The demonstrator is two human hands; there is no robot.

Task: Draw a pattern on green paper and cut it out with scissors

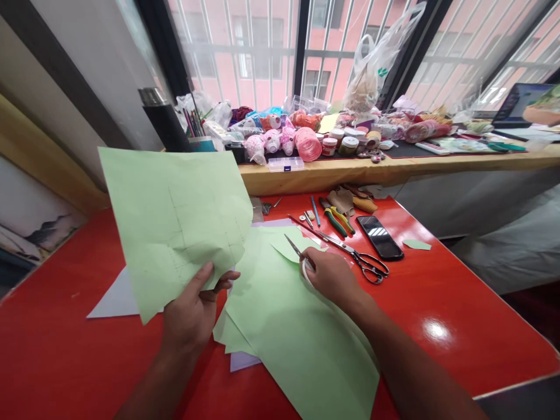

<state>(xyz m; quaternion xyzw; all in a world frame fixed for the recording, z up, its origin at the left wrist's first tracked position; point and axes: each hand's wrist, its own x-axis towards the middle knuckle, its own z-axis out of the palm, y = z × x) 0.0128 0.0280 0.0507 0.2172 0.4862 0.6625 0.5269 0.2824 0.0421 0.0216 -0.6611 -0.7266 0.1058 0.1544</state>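
While I watch remotely, the sheet (179, 198) stands raised at left, the left hand (192, 312) pinching its lower edge, thumb on the faintly lined face, other fingers partly hidden. I judge it light, limp, easily creased; grip the margin. Over the paper (301, 332), the right hand (328, 274) curls round scissors (293, 245). Farther right, the phone (378, 236) shows no label; I find no legible writing.

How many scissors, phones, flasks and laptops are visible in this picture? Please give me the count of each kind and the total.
Scissors: 2 (white-handled pair in the right hand, dark-handled pair on the red table)
Phone: 1
Flask: 1
Laptop: 1
Total: 5
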